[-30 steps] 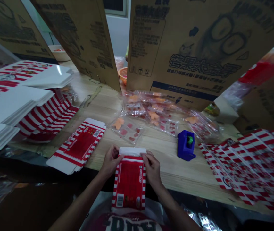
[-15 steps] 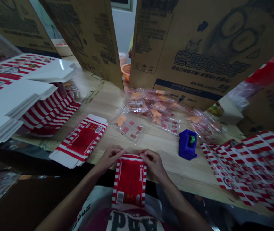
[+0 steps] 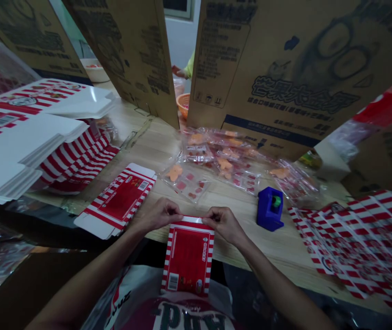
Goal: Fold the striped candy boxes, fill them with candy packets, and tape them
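A red box with striped white borders (image 3: pixel 189 259) leans between the table's front edge and my body, its barcode end toward me. My left hand (image 3: pixel 161 214) pinches the left corner of its far end, and my right hand (image 3: pixel 223 223) pinches the right corner. Between my fingers a flap shows at that end. To the left lies a stack of flat red striped boxes (image 3: pixel 122 197). Beyond my hands is a clear packet (image 3: pixel 184 183) with an orange piece and red pieces in it. A blue tape dispenser (image 3: pixel 269 210) with green tape stands to the right.
Several more clear packets (image 3: pixel 230 158) lie in a heap before a big cardboard carton (image 3: pixel 285 68). White and striped flat cartons (image 3: pixel 44 123) are piled on the left. Striped boxes (image 3: pixel 361 243) cover the right side. Behind the cartons, another person's hand (image 3: pixel 179 71) shows near an orange basket (image 3: pixel 183 104).
Both my hands have risen slightly at the box's far end, and a flap shows more between them. Another person's hand has come into view behind the cartons.
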Tool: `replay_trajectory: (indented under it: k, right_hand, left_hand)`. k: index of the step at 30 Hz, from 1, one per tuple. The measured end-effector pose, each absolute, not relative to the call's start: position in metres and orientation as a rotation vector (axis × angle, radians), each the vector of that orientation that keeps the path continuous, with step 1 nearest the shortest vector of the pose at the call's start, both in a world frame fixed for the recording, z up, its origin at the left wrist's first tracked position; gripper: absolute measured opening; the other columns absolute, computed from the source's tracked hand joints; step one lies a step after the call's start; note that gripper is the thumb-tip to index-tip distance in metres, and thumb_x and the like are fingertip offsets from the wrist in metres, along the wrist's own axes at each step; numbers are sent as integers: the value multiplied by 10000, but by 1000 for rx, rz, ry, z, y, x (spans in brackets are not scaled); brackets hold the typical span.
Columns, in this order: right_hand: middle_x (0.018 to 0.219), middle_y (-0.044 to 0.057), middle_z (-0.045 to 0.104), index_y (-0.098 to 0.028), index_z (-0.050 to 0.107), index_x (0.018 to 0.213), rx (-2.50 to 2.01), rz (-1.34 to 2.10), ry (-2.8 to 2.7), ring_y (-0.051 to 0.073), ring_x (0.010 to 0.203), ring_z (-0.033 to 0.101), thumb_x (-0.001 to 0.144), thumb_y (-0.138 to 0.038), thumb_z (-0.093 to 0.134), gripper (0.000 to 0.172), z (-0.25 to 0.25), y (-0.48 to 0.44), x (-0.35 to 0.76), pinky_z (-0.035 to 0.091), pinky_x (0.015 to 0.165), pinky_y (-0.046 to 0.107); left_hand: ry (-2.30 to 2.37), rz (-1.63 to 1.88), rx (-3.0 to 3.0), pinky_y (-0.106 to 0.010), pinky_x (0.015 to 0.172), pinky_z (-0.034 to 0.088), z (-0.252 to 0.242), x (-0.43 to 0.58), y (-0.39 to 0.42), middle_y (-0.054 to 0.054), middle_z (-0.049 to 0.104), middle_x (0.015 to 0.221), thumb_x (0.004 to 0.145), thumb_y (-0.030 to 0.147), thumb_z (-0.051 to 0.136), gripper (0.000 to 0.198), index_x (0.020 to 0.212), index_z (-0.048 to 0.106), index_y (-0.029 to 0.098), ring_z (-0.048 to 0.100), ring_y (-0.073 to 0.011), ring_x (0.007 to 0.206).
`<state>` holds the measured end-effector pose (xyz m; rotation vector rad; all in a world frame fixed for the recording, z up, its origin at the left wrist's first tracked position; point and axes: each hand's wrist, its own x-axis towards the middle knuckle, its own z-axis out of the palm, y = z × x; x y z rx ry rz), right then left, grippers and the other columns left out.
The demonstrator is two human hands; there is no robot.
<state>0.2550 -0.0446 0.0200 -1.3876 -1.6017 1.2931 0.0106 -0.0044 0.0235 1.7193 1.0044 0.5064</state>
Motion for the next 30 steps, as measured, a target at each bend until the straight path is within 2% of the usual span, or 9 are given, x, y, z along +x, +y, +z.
replay_trajectory:
  k: [7, 12, 16, 20, 24, 26, 30]
  right_hand:
    - [652, 17, 642, -155, 647, 654, -1357, 1155, -1666, 128, 609, 565, 792, -263, 602, 181, 22, -59, 256, 423, 572, 223]
    - [598, 12, 627, -149, 628, 612, -1410, 1163, -1667, 124, 563, 552, 745, -221, 620, 151, 22, -54, 259, 416, 538, 219]
    - [610, 19, 635, -149, 630, 615, -1406, 1123, -1668, 131, 575, 565, 758, -223, 615, 161, 21, -55, 261, 428, 552, 226]
    - [672, 28, 653, -157, 646, 655, -1314, 1081, -1679, 138, 626, 585, 800, -301, 647, 204, 26, -63, 258, 442, 595, 236]
    - [630, 24, 632, -161, 614, 594, -1322, 1041, -1649, 135, 584, 572, 771, -351, 706, 276, 30, -66, 256, 429, 556, 237]
    - [704, 40, 667, -166, 640, 639, -1275, 1033, -1664, 152, 642, 611, 753, -339, 731, 226, 26, -68, 256, 449, 577, 243]
    - [956, 78, 711, -196, 700, 855, -1176, 1013, -1536, 202, 888, 669, 774, -284, 713, 121, 8, -83, 255, 517, 736, 291]
  left_hand:
    - [914, 469, 1947, -176, 525, 326, 25, 10, -1, 14, 576, 555, 789, 278, 583, 250, 640, 682, 103, 480, -87, 542]
    - [866, 423, 2002, -173, 483, 279, 28, 17, 10, 37, 499, 477, 764, 263, 616, 240, 598, 672, 100, 418, -70, 486]
    - [873, 451, 2034, -179, 534, 326, 30, 17, 4, 15, 566, 547, 817, 270, 585, 260, 646, 684, 102, 485, -85, 539]
    - [822, 543, 2090, -198, 612, 394, 33, 13, -10, -24, 645, 670, 869, 310, 568, 265, 728, 690, 122, 555, -109, 619]
    - [791, 662, 2105, -204, 621, 428, 35, 16, -21, -42, 655, 708, 864, 293, 592, 214, 739, 667, 136, 583, -119, 644]
    - [782, 728, 2111, -215, 644, 454, 32, 17, -25, -56, 667, 747, 851, 289, 613, 187, 751, 661, 139, 607, -132, 679]
    - [819, 848, 2083, -246, 715, 496, 17, 18, -34, -72, 700, 827, 857, 243, 601, 119, 831, 680, 158, 651, -157, 767]
